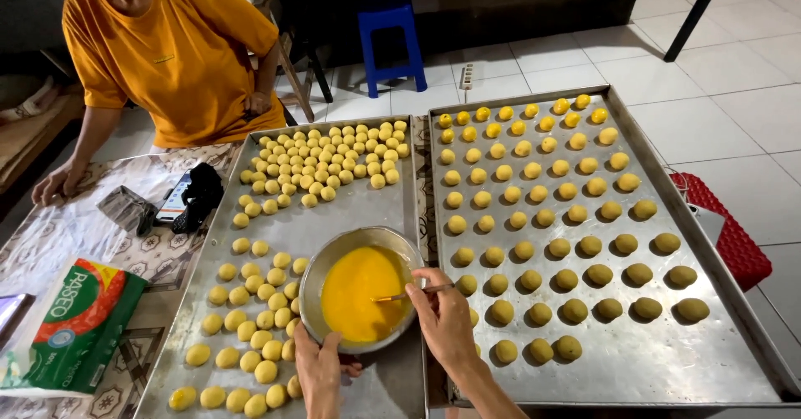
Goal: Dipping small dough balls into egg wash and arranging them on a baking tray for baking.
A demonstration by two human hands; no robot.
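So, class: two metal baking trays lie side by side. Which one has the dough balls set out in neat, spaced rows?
The right-hand tray, beside the right hand: its balls sit apart in rows. On the left tray with the bowl, they crowd together in clusters.

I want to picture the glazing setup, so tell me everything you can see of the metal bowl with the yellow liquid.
The bowl is round, shallow and of dull silvery metal, holding a smooth, opaque yellow-orange liquid that fills most of it. It sits upright on the left tray, at that tray's near right part, between clusters of pale dough balls. The left hand grips its near rim. The right hand holds a thin brush whose tip dips into the liquid.
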